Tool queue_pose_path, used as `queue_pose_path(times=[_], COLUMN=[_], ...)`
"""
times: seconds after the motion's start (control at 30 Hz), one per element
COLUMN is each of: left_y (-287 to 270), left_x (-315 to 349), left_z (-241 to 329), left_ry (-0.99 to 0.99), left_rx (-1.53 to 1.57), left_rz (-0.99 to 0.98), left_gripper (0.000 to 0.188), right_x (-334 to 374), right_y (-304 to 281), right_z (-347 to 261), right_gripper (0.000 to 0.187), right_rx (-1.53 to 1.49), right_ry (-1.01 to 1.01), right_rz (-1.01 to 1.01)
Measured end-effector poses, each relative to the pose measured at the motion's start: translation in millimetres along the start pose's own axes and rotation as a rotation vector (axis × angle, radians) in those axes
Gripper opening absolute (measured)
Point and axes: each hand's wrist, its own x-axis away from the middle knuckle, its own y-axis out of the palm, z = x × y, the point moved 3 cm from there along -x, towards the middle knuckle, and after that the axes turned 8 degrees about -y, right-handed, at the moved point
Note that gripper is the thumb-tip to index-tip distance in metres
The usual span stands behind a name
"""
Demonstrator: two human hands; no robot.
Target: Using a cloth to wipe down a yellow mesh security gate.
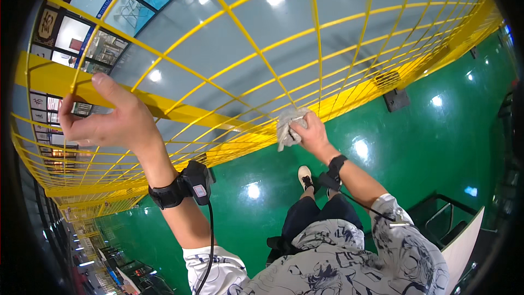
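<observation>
A yellow wire mesh fence [240, 60] stretches across the view in front of me. My left hand [112, 117] is at its left part, beside a broad yellow post [54, 76], with the fingers hooked round a wire and the thumb pointing up. Bunched in my right hand [315, 137] is a grey cloth [288, 130], pressed against the mesh near the middle. Part of the cloth is hidden by my fingers. Black straps with small devices sit on both of my forearms, and a cable runs from each.
Green glossy floor [376, 158] lies on my side of the fence, grey floor [349, 5] beyond it. A dark metal foot plate [397, 100] stands at the fence base. At the lower right are a chair [439, 218] and a pale board edge [466, 248]. Framed wall panels [71, 35] show at upper left.
</observation>
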Motion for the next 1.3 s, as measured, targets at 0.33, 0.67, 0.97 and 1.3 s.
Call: queue_pose_path(times=[0.33, 0.67, 0.97, 1.3], left_y=[-22, -20, -27, -21], left_x=[111, 115, 118, 117], left_z=[-36, -22, -28, -17], left_ry=[0.182, -0.027, -0.125, -0.141], left_rx=[0.031, -0.009, 0.032, -0.026], left_rz=[-0.233, -0.31, -0.303, -0.341], left_gripper=[0.069, 0.065, 0.062, 0.067], right_x=[-9, -226, -335, -212], right_y=[-22, -267, -255, -182], right_z=[-19, -110, -163, -88], right_gripper=[0.059, 0.08, 0.074, 0.059], right_rx=[0.08, -0.445, 0.318, 0.292], right_ry=[0.458, -0.191, -0.382, -0.156], right_rz=[-0.241, 0.946, 0.838, 0.642])
